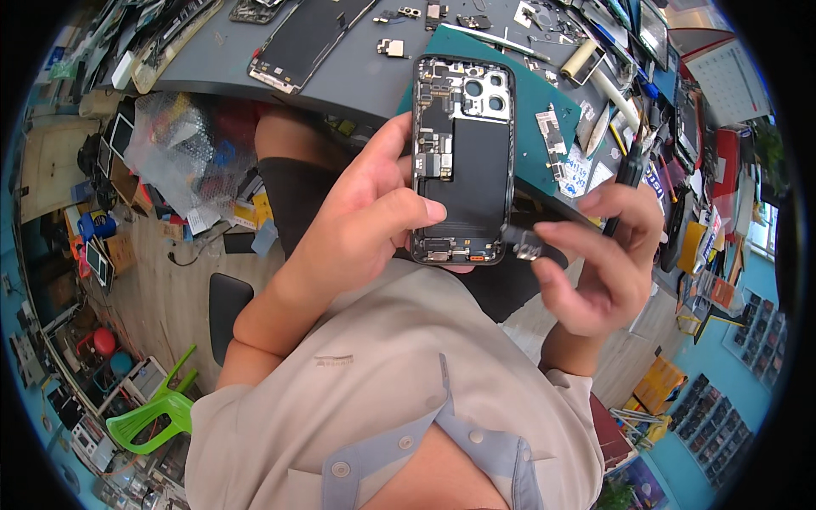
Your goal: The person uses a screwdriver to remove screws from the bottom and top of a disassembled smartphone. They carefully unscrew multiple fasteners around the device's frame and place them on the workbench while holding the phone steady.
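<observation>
My left hand (361, 217) grips an opened smartphone housing (480, 174) in front of my chest, its thumb lying on the black inner surface. The housing stands nearly upright in view, with camera openings at the top and small connectors along the bottom. Close to its lower right corner, my right hand (608, 268) pinches a small dark and silvery phone part (527, 246) between thumb and forefinger. That part is blurred, and whether it touches the housing I cannot tell. A slim black pen-like tool (631, 166) is tucked among the other fingers of this hand.
Behind the phone, a green mat (531, 102) lies on the grey bench (212, 68) with a narrow circuit board (552, 140) on it. A phone screen panel (314, 42) lies left of it. Tools and parts crowd the right. Bubble wrap (183, 149) hangs below the bench's left edge.
</observation>
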### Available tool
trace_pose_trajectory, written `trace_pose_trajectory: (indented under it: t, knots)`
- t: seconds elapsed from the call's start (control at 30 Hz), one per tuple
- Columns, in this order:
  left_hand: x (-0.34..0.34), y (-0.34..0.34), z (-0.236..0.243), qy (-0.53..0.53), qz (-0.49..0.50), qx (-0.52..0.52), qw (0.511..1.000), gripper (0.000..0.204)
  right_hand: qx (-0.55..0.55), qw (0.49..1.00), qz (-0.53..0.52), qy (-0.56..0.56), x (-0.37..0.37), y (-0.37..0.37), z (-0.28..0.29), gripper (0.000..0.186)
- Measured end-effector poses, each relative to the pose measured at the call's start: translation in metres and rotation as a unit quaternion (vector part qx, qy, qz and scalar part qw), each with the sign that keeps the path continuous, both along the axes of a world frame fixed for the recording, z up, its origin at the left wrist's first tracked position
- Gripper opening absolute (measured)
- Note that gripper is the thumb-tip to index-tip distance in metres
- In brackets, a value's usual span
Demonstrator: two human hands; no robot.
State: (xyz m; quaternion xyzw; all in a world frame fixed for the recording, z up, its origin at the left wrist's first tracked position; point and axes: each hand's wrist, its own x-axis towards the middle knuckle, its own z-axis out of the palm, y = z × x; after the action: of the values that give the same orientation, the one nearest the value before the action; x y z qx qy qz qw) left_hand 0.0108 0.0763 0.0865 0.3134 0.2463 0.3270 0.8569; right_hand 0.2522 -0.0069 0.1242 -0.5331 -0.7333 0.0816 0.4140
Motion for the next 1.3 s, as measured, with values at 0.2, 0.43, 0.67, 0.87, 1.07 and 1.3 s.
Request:
trace_pose_trajectory:
  t: [0.2, 0.43, 0.67, 0.87, 1.07, 1.3]
  knots:
    - [-0.003, 0.000, 0.003, -0.013, -0.026, -0.013, 0.999, 0.094, 0.003, 0.990, 0.045, -0.132, -0.006, -0.008, 0.013, 0.038]
    - [-0.001, -0.001, 0.000, -0.026, -0.022, -0.004, 0.999, 0.095, 0.005, 0.984, 0.064, -0.166, 0.000, -0.006, 0.019, 0.041]
    - [-0.003, -0.001, 0.002, -0.025, -0.032, -0.007, 0.999, 0.095, 0.003, 0.983, 0.066, -0.173, 0.003, -0.006, 0.018, 0.041]
    - [-0.002, -0.002, 0.001, -0.024, -0.031, -0.002, 0.999, 0.096, -0.003, 0.983, 0.070, -0.171, 0.003, -0.006, 0.018, 0.041]
    - [-0.002, -0.003, 0.002, -0.022, -0.029, 0.002, 0.999, 0.096, -0.012, 0.983, 0.073, -0.169, 0.000, -0.005, 0.018, 0.041]
    - [-0.002, -0.005, 0.002, -0.023, -0.020, 0.011, 0.999, 0.097, -0.018, 0.983, 0.071, -0.167, -0.002, -0.005, 0.018, 0.040]
